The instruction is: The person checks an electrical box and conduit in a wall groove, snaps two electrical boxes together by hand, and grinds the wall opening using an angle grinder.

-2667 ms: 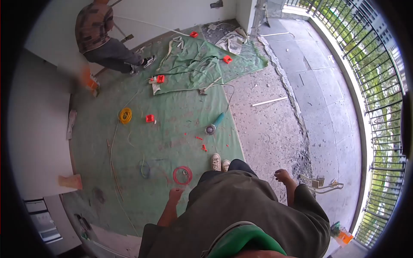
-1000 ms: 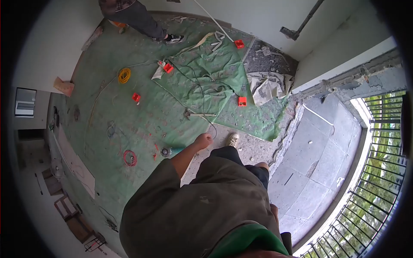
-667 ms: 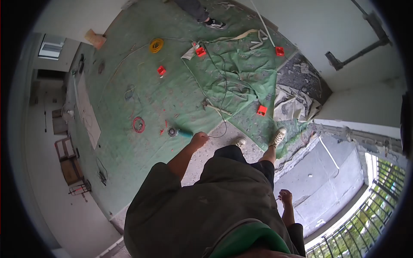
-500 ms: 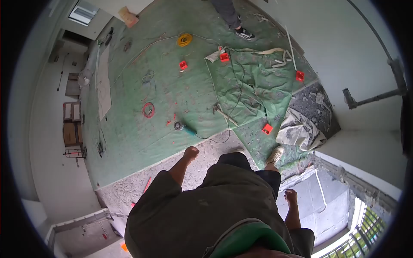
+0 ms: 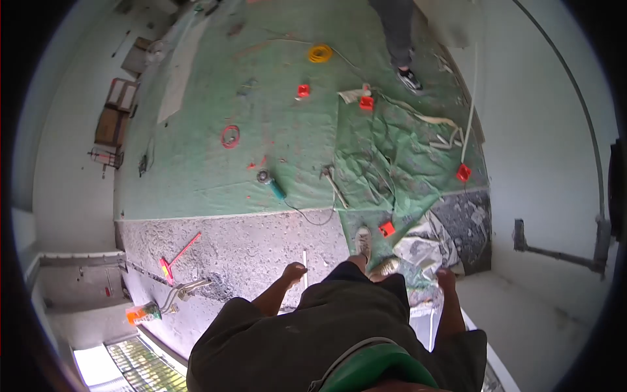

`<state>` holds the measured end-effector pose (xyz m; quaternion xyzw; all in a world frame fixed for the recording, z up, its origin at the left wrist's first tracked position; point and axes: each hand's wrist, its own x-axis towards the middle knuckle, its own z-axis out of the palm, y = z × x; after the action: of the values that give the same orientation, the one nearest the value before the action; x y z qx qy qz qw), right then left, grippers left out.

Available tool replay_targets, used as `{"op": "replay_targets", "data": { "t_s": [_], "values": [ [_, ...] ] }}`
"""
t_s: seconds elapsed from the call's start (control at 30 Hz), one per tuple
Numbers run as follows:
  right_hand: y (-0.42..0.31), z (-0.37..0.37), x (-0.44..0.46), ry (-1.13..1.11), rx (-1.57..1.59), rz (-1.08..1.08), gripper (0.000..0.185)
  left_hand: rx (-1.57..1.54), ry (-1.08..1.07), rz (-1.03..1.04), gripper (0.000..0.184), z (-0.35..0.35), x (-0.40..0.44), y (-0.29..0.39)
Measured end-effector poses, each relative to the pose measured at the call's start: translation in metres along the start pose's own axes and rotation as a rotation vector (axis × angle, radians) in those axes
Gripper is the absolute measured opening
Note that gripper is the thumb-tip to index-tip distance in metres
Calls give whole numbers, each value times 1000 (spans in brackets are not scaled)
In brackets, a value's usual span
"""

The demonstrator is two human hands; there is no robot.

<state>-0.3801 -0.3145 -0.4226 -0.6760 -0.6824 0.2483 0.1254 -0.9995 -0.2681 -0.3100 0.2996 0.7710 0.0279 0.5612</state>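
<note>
My left hand (image 5: 295, 272) hangs in front of my body with its fingers curled in, and nothing shows in it. Just beside it is a thin white strip (image 5: 305, 269); I cannot tell whether they touch. On the right, my right hand (image 5: 447, 278) hangs loosely curled, with no object visible in it, over a crumpled whitish sack (image 5: 424, 251). Ahead on the green floor sheet (image 5: 196, 176) lie an angle grinder (image 5: 272, 185) with a teal body and a hammer (image 5: 334, 187). A red box (image 5: 387, 229) sits near my shoes.
Another person's leg (image 5: 396, 39) stands at the back right. More red boxes, a yellow cable coil (image 5: 319, 53) and a red coil (image 5: 230, 136) lie about. Rubble (image 5: 467, 222) borders the right wall. A red-handled tool (image 5: 176, 261) rests on the rough concrete at left.
My view has turned and moved, bringing the red-handled tool and white strip into sight. My feet have shifted on the floor. The other person's leg appears further right in view.
</note>
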Motion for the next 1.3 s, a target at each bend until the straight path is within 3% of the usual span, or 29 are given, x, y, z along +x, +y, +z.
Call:
{"op": "replay_targets", "data": {
  "t_s": [0.07,0.2,0.33,0.4,0.47,0.57,0.7,0.77,0.87,0.97,1.03,1.07,1.13,1.2,1.27,1.3],
  "values": [
    [-78,-54,28,-91,130,368,24,-72,-26,69,19,12,27,4],
    [-94,-50,82,-238,145,500,27,-207,-31,-6,21,38,35,85],
    [-71,22,131,-328,245,564,33,-421,-59,-23,22,97,46,120],
    [-44,87,160,-483,134,500,42,-532,0,12,20,139,50,129],
    [-8,177,178,-453,164,419,52,-544,103,92,17,181,61,129],
    [19,283,224,-579,9,414,65,-551,218,-23,16,244,81,115],
    [26,364,251,-609,-107,335,73,-608,118,-165,13,328,98,84],
    [36,391,263,-399,-214,79,72,-545,30,-158,14,357,106,75],
    [47,413,256,-469,-193,140,71,-593,63,-192,14,373,122,80],
    [50,375,233,-456,63,337,65,-630,79,-202,15,377,134,104],
    [53,320,229,-619,385,615,69,-434,77,-131,21,377,144,122],
    [65,318,215,-617,664,650,68,-365,81,-89,26,376,151,133],
    [64,242,214,-791,1448,933,64,-279,102,-82,37,377,164,170],
    [55,160,213,-734,1747,858,62,-475,-37,-122,47,386,169,213],
    [55,106,205,-697,1874,638,63,-747,-318,-191,48,403,164,273],
    [55,78,206,-644,1882,582,65,-732,-326,-176,48,416,163,284]
  ]
}}
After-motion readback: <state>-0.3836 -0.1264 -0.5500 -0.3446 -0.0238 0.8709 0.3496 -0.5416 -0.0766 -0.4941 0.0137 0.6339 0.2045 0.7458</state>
